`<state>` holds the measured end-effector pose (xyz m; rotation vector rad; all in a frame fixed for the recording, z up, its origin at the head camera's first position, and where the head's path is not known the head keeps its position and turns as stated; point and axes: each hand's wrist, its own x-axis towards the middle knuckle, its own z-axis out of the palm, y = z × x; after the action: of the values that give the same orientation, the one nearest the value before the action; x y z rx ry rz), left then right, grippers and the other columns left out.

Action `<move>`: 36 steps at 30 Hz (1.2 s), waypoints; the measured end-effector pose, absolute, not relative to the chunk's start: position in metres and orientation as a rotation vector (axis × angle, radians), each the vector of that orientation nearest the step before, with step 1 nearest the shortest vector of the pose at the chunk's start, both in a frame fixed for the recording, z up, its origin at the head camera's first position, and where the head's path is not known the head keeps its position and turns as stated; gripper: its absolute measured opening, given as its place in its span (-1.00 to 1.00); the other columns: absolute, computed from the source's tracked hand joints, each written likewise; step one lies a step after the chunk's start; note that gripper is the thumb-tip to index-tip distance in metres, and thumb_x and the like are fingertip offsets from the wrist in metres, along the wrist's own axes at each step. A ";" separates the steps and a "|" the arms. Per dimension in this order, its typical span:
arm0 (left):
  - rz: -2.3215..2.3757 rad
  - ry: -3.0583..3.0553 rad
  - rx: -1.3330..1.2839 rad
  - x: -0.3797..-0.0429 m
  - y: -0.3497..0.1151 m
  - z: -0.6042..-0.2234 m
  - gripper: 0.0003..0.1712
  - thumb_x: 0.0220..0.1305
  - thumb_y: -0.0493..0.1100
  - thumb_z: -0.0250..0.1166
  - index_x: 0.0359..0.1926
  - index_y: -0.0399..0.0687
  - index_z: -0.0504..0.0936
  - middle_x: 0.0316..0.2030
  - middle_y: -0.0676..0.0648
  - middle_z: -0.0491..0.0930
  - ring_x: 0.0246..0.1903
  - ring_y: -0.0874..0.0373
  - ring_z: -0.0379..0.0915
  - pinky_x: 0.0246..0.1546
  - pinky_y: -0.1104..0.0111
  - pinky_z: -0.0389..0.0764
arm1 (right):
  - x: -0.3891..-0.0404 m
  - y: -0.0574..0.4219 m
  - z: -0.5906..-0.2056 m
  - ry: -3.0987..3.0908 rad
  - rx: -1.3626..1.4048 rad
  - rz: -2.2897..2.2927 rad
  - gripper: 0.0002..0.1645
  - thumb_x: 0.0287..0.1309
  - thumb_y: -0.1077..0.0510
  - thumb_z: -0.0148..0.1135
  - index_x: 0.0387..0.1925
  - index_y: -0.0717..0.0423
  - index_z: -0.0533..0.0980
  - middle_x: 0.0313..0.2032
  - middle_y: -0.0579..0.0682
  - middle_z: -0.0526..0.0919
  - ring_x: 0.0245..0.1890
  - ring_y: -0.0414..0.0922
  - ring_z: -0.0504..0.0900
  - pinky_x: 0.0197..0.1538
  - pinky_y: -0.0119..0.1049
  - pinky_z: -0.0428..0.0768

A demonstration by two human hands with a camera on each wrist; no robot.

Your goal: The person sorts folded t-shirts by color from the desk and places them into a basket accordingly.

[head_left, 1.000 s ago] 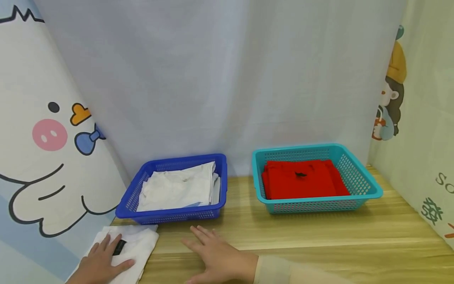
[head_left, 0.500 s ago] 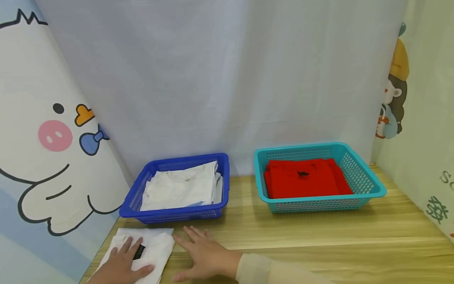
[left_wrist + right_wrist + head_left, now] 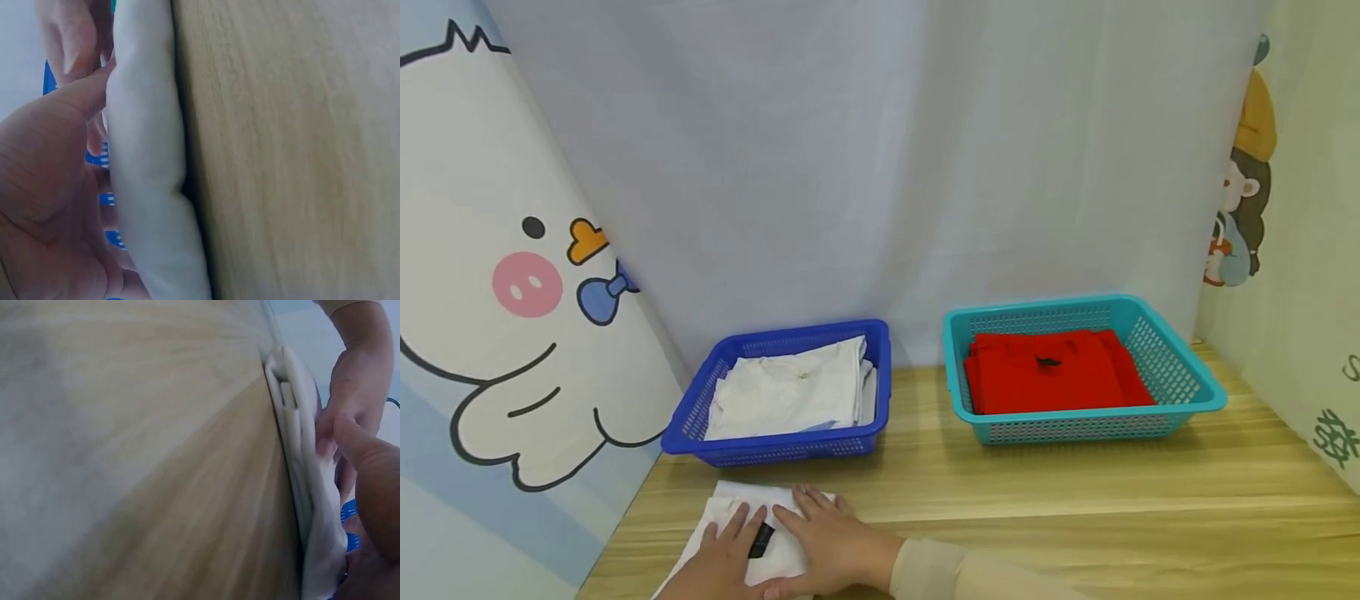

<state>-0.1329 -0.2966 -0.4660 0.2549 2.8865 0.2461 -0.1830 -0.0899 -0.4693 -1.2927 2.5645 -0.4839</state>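
Observation:
A folded white garment (image 3: 778,562) with a black patch lies on the table in front of the blue basket, its thick folded edge seen in the right wrist view. My left hand (image 3: 724,557) rests flat on its left part, fingers spread and straight. On its right part my right hand (image 3: 838,542) lies with fingers extended, its thumb near the left hand. In the left wrist view the left hand (image 3: 56,194) lies along the garment's rolled edge (image 3: 150,150). The black patch (image 3: 762,540) shows between the two hands.
Behind the garment stands a blue basket (image 3: 775,450) with folded white clothes (image 3: 790,392). A turquoise basket (image 3: 1082,427) holding folded red clothes (image 3: 1052,375) is at the back right. A pale curtain (image 3: 880,167) closes off the back, and printed cloth hangs at both sides.
The white garment has slid right along the table under my left hand. My right hand, earlier apart from it on the table side, now touches its right part. The head view has shifted slightly.

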 end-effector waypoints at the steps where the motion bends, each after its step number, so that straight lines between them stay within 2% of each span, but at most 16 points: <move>1: 0.251 2.881 0.278 -0.133 -0.297 -0.466 0.18 0.05 0.49 0.20 0.37 -0.36 0.22 0.31 -0.48 0.18 0.22 -0.52 0.13 0.11 -0.34 0.18 | -0.182 -0.090 -0.471 2.576 -1.292 -0.458 0.08 0.06 -0.60 -0.05 0.50 -0.24 0.00 0.48 0.00 -0.03 0.47 -0.04 -0.07 0.32 0.16 0.19; 4: 0.245 2.887 0.307 -0.132 -0.302 -0.467 0.13 0.08 0.51 0.14 0.38 -0.27 0.26 0.32 -0.40 0.22 0.20 -0.46 0.19 0.09 -0.30 0.26 | -0.180 -0.090 -0.477 2.629 -1.302 -0.355 0.06 0.06 -0.59 -0.03 0.49 -0.24 0.03 0.47 -0.02 0.01 0.46 -0.04 -0.04 0.32 0.12 0.22; 7: 0.251 2.921 0.346 -0.131 -0.311 -0.468 0.08 0.08 0.52 0.13 0.38 -0.16 0.29 0.32 -0.38 0.24 0.16 -0.46 0.23 -0.03 -0.34 0.35 | -0.178 -0.091 -0.481 2.686 -1.302 -0.255 0.06 0.05 -0.57 0.02 0.48 -0.25 0.05 0.47 -0.04 0.03 0.46 -0.05 -0.02 0.32 0.08 0.23; 15: 0.313 2.907 0.595 -0.126 -0.322 -0.464 -0.13 0.18 0.42 0.15 0.33 -0.05 0.40 0.29 -0.45 0.25 0.20 -0.53 0.16 0.02 -0.39 0.25 | -0.174 -0.091 -0.476 2.683 -1.257 -0.196 0.08 0.02 -0.59 0.03 0.49 -0.29 0.02 0.48 -0.06 -0.01 0.47 -0.08 -0.06 0.34 0.11 0.17; 22: 0.359 2.917 0.646 -0.125 -0.317 -0.466 -0.15 0.19 0.36 0.19 0.34 -0.06 0.39 0.30 -0.48 0.21 0.19 -0.60 0.10 0.02 -0.40 0.24 | -0.182 -0.079 -0.476 2.635 -1.277 -0.210 0.13 -0.03 -0.64 0.00 0.49 -0.32 -0.02 0.49 -0.11 -0.04 0.47 -0.13 -0.08 0.34 0.16 0.13; 30: 0.260 2.810 0.429 -0.129 -0.262 -0.467 0.02 0.09 0.61 -0.06 0.42 0.15 0.27 0.41 -0.32 0.10 0.28 -0.54 -0.01 -0.03 -0.40 0.28 | -0.196 -0.032 -0.477 2.575 -1.254 -0.265 0.24 -0.19 -0.71 0.04 0.49 -0.33 0.01 0.49 -0.07 -0.04 0.47 -0.06 -0.08 0.28 0.31 0.11; 36: 0.186 2.751 0.402 -0.131 -0.210 -0.454 0.06 -0.01 0.69 -0.10 0.45 0.31 0.21 0.43 -0.26 0.07 0.29 -0.48 0.02 -0.06 -0.33 0.38 | -0.205 0.018 -0.470 2.526 -1.261 -0.294 0.23 -0.21 -0.66 0.13 0.48 -0.32 0.04 0.49 -0.07 -0.05 0.47 0.03 -0.06 0.22 0.43 0.08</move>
<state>-0.1307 -0.2105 -0.4545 0.4017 2.7513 0.1857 -0.2047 0.0177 -0.4699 -1.2611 2.5265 -0.2944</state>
